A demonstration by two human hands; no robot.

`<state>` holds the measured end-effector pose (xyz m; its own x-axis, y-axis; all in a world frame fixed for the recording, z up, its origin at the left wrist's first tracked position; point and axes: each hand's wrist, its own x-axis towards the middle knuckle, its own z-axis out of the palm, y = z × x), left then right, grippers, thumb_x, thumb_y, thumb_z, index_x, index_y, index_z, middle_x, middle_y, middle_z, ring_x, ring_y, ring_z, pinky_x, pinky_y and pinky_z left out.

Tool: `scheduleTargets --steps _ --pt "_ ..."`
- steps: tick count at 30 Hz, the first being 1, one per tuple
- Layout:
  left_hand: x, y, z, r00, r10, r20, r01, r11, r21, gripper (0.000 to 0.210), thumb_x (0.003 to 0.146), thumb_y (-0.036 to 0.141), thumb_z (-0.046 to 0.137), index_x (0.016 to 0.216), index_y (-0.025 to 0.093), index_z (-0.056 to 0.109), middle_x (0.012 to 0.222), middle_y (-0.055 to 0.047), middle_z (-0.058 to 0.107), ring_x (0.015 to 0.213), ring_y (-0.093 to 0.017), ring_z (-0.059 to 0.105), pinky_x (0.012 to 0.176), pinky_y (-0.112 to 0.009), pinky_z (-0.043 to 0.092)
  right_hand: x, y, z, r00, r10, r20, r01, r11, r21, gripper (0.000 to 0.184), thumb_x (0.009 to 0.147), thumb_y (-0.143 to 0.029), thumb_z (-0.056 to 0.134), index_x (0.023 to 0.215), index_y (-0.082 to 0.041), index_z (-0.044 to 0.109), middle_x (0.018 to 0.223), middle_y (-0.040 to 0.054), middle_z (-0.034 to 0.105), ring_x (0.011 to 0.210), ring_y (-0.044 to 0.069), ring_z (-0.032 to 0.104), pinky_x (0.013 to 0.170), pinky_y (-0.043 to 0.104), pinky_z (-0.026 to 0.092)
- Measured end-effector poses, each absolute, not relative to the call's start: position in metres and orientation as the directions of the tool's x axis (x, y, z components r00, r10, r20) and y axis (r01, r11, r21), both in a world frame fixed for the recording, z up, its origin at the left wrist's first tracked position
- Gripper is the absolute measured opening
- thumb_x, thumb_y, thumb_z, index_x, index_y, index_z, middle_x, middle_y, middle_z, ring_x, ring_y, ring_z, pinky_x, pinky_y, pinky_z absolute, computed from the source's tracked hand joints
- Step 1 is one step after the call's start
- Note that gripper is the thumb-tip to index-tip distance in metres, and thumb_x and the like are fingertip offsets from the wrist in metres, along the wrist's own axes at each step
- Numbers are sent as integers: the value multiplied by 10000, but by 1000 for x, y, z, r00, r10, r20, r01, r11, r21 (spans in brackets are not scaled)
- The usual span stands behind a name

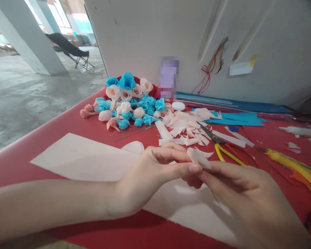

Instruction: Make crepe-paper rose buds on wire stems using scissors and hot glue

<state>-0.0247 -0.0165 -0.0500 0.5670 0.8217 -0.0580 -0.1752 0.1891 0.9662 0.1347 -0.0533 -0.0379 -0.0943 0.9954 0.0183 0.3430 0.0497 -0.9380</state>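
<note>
Above the red table, my left hand (155, 167) and my right hand (241, 193) meet fingertip to fingertip. Between them is a small pale pink paper flower (199, 157), a curved petal standing up from the fingers. My left thumb and fingers pinch its left side; my right thumb and fingers grip its lower right. A thin dark wire (215, 199) slants down below the right fingers, and its join with the flower is hidden. Beneath both hands lies a large sheet of pale pink paper (90, 157), with cut rounded petals (133, 147) on it.
Blue, pink and red paper flowers (134, 103) are heaped at the back left. Paper scraps (186, 126), scissors (217, 140) and blue strips (235, 118) lie beyond my hands. A yellow glue gun (295, 169) rests right. Thin wires (134, 131) lie near the flowers.
</note>
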Motion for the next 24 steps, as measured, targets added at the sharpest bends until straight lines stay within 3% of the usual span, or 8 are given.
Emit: scheduleTargets --steps 12,17,24 --pt "-23 -17 -54 567 820 -79 -313 302 901 62 701 150 660 650 141 627 651 23 543 610 -93 560 638 -253 456 135 -50 -44 -232 965 123 311 194 -931 149 799 -264 533 695 -263 640 603 -79 617 579 67 576 548 66 451" --pt "-23 -17 -53 571 819 -58 -331 294 897 65 703 153 658 655 130 620 628 27 520 594 -89 540 642 -280 458 136 -51 -44 -244 963 115 317 191 -929 164 814 -276 516 689 -245 618 614 -72 611 606 70 589 533 63 450" --pt "-23 -18 -54 581 812 -59 -318 293 902 94 711 117 646 650 125 576 614 35 529 593 -60 527 633 -224 428 132 -54 -45 -212 971 108 348 178 -921 149 805 -241 523 717 -278 638 641 -89 625 590 68 577 492 69 444"
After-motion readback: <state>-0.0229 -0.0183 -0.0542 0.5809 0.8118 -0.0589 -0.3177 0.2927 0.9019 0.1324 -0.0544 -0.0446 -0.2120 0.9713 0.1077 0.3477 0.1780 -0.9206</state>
